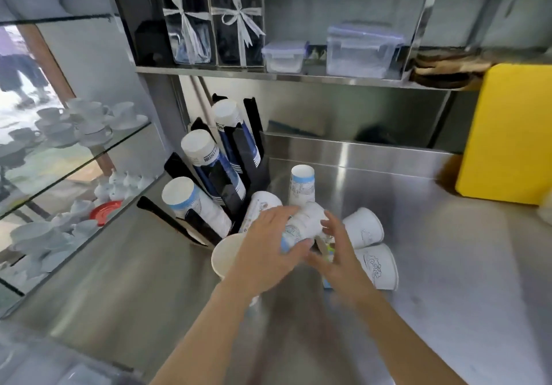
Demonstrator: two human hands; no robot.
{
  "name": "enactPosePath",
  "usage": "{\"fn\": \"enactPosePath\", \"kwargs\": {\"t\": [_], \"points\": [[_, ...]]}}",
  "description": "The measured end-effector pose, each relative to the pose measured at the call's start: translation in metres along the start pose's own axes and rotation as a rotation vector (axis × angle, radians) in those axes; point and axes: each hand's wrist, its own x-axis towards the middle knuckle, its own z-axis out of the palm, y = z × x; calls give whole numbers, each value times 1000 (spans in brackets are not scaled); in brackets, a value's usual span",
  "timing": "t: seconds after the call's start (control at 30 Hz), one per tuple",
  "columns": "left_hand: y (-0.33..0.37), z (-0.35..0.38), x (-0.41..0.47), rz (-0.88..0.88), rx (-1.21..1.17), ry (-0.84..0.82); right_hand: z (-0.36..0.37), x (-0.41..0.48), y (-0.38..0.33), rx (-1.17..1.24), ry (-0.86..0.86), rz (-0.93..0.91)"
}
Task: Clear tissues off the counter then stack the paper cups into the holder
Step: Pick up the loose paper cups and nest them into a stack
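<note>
Two hands meet over the steel table (448, 265) at centre. Left hand (268, 253) wrapped around a tilted paper cup (301, 226), thumb under its near end, fingers over the top; image blurred here. Right hand (334, 253) half-open, fingers spread, fingertips touching the same cup's far-right side; grip on it cannot be confirmed.

Loose cups crowd the hands. One cup stands upside down (302, 184) just beyond them. Two cups lie on their sides (369, 241) to the right, one nearer than the other. An upright open cup (227, 254) sits at the left wrist, partly hidden by the forearm. Another cup on its side (260, 211) rests between the hands and the holder.

Black cup holder (254, 160) at far left of the table, with slanted slots, cup stacks (206, 157) in three of them, bottoms up.

Surroundings: yellow block (507, 133) at far right, against the wall. Steel shelf (268, 72) above carries clear lidded containers (361, 50) and two ribbon-tied boxes (212, 23). Glass shelves (89, 151) on the left hold white crockery.
</note>
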Motion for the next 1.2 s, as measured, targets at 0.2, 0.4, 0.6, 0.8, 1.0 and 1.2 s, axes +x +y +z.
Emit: {"fn": "enactPosePath", "kwargs": {"t": [0.2,0.4,0.6,0.8,1.0,1.2], "points": [[5,70,20,-136,-97,-167,-47,-13,27,-401,557,116],[-6,131,35,-340,19,-404,-79,-30,52,-682,411,511],[-9,152,28,-468,-146,-475,-80,-19,75,-185,430,582],[13,126,37,-484,-488,-342,-76,-7,44,58,506,176],[35,41,55,-224,-434,-140,-54,27,-18,170,319,-131],[31,-40,29,-98,-322,77,-3,43,-64,202,57,-374]]}}
